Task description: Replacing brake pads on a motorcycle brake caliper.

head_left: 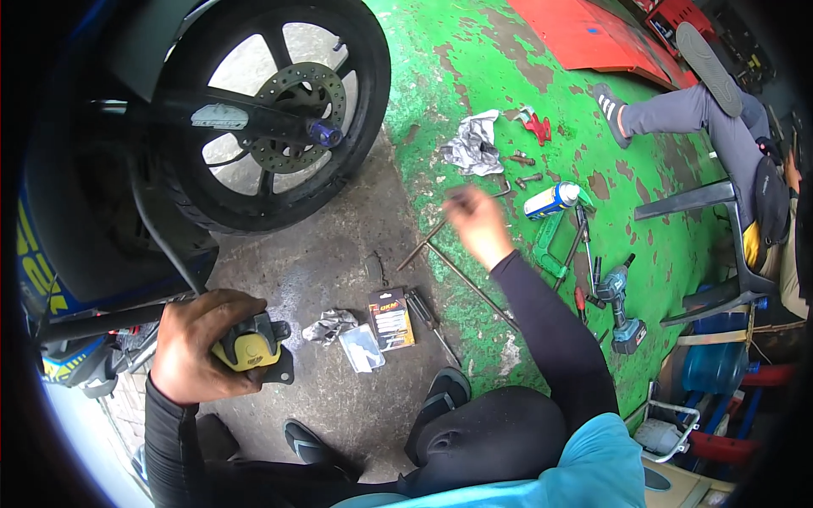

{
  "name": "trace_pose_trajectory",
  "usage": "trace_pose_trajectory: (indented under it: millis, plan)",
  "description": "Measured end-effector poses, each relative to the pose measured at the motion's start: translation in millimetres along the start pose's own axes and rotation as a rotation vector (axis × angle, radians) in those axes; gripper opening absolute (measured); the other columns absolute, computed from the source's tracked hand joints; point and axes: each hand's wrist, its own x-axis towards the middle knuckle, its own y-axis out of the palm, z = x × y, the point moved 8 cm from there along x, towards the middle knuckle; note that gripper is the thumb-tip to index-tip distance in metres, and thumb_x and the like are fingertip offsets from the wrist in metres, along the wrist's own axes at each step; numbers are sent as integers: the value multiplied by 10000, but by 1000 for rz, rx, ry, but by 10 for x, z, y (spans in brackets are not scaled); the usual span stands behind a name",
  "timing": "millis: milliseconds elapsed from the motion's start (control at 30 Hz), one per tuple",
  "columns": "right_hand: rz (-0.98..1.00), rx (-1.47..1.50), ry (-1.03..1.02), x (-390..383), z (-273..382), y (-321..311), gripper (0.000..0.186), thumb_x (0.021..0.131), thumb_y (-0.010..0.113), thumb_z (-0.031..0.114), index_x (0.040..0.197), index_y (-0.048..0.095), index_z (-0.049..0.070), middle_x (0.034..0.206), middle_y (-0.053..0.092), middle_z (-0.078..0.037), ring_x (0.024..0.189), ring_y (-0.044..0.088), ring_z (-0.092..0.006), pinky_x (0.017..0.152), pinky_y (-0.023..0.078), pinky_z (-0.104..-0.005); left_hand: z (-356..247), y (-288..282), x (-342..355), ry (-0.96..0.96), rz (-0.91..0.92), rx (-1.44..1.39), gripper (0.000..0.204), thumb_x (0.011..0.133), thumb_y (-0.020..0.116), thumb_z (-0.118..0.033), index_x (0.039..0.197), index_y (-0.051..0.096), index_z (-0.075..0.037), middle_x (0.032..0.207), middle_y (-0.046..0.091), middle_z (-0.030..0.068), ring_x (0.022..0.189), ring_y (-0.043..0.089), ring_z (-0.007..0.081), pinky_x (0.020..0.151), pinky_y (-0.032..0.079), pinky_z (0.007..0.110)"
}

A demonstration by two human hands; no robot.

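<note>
My left hand [199,343] is closed around a brake caliper [254,349] with a yellow face and a dark metal bracket, held up at the lower left near the motorcycle. Stretched out over the edge of the green floor, my right hand [481,227] has blurred, dark fingertips, so whether it grips anything is unclear. Just below it lies a long T-shaped wrench [461,275]. Close beyond its fingers are an L-shaped hex key [506,188], a crumpled silvery cloth [474,144] and loose bolts [527,179].
A motorcycle wheel [373,127] with a brake disc stands at upper left. To the right lie a spray can [550,201], a green clamp-like frame [550,245] and a cordless drill [625,309]. Near my feet are a small package [391,320] and screwdrivers [428,313]. Another person's leg [673,110] extends at right.
</note>
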Motion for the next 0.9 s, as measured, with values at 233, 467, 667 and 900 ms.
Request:
trace_pose_trajectory:
  millis: [233, 467, 667, 900]
  plan:
    - [-165, -928, 8, 955, -838, -1140, 143, 833, 631, 72, 908, 717, -14, 971, 703, -277, 951, 686, -451, 866, 547, -528, 91, 112, 61, -36, 25, 7, 623, 451, 835, -152, 1053, 738, -24, 1009, 741, 150, 848, 760, 308, 759, 616, 360]
    - [-40, -869, 138, 1292, -949, -1011, 196, 805, 673, 110, 931, 735, -27, 1010, 716, -283, 991, 692, -447, 896, 549, -518, 83, 84, -14, 18, -40, 43, 625, 503, 813, -174, 1106, 726, -35, 1055, 732, 150, 884, 755, 313, 748, 617, 375]
    - [-71, -969, 192, 1496, -1291, -981, 303, 783, 678, 128, 1024, 714, -51, 1069, 695, -322, 1034, 676, -477, 914, 543, -530, 99, 41, -119, 77, -65, -64, 618, 573, 839, -195, 1153, 717, -19, 1077, 711, 176, 932, 744, 347, 766, 623, 407]
    - [-11, -956, 170, 1684, -1684, -1438, 361, 775, 758, 202, 998, 708, -77, 999, 697, -333, 976, 686, -483, 858, 535, -533, 155, 102, -242, 221, -45, -31, 603, 834, 793, -464, 1189, 702, 15, 1134, 702, 210, 1007, 734, 375, 807, 627, 426]
